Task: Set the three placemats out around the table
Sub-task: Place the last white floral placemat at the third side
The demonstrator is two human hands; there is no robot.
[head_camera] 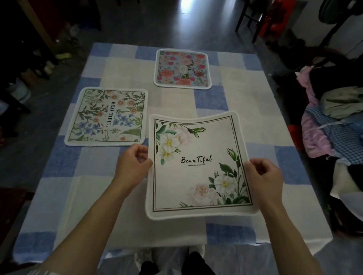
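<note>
Two placemats already lie flat, the rose-patterned placemat (183,68) far on the counter (251,94) and the wildflower placemat (106,117) at left, while the left hand (131,166) and right hand (262,176) pinch the white-flower placemat (198,167) with curled fingers (141,155) by its side edges, near, seemingly not yet laid down.

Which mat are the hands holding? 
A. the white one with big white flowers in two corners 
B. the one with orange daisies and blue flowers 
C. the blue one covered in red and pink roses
A: the left hand and the right hand pinch the side edges of the white square cloth placemat with white corner flowers.
</note>
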